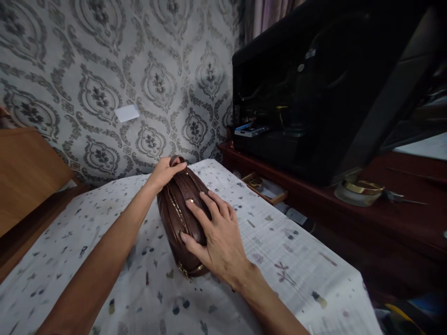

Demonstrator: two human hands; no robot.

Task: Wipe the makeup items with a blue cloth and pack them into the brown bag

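Observation:
A dark brown leather bag (pixel 179 188) with gold-coloured zippers lies on a white patterned sheet (pixel 146 288). At its far end is a short loop handle (pixel 177 160). My left hand (pixel 164 173) is closed on that far end, beside the handle, with the thumb laid across the top. My right hand (pixel 218 237) rests over the near right part of the bag, fingers spread and slightly bent against the leather. Its index fingertip is by a small gold stud, and its thumb lies near the zipper. Gold zipper pulls (pixel 184 271) hang at the near end.
A large black glossy screen or cabinet (pixel 296 107) stands on a reddish-brown wooden unit (pixel 349 223) at the right. Below it a small drawer (pixel 279 197) is pulled out. A clear tape roll (pixel 361 191) lies there. Wooden furniture (pixel 31 172) stands left; patterned wall (pixel 115 60) behind.

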